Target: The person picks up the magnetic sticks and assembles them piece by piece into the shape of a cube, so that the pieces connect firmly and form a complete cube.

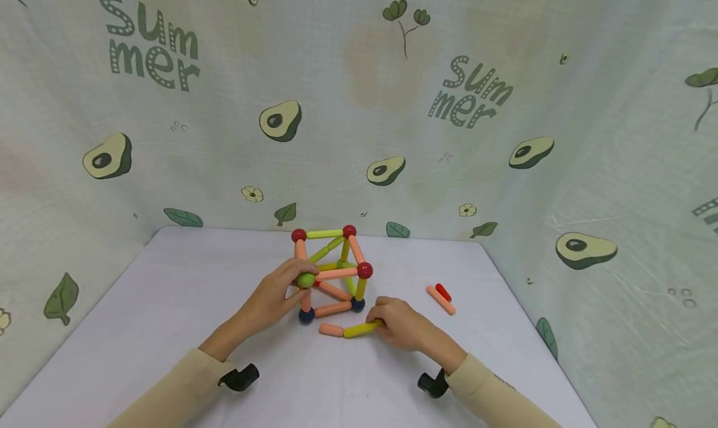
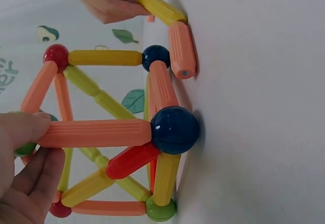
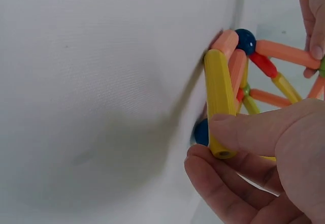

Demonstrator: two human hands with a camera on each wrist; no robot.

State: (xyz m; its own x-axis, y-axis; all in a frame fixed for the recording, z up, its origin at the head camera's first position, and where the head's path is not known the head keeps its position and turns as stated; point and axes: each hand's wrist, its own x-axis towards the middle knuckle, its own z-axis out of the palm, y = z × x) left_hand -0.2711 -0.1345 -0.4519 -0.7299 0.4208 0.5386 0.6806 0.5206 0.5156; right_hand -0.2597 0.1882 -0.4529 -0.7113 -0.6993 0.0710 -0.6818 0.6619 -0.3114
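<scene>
A cube-like frame of magnetic rods and balls stands on the table, with red balls (image 1: 365, 270) at upper corners and dark blue balls (image 2: 175, 130) at lower ones. My left hand (image 1: 278, 292) grips its near left upper corner, thumb and fingers around the green ball (image 1: 305, 280) and the top of an upright pink rod (image 2: 96, 133). Before the frame, my right hand (image 1: 401, 323) pinches a yellow rod (image 3: 219, 89) between thumb and fingers. The far end of that rod meets a short pink rod (image 1: 331, 330) end to end, close over the table.
Right of the frame, a loose pink rod (image 1: 440, 299) and a short red rod (image 1: 443, 292) lie side by side on the white table (image 1: 224, 390). A printed cloth (image 1: 336, 60) hangs behind the table and along its sides.
</scene>
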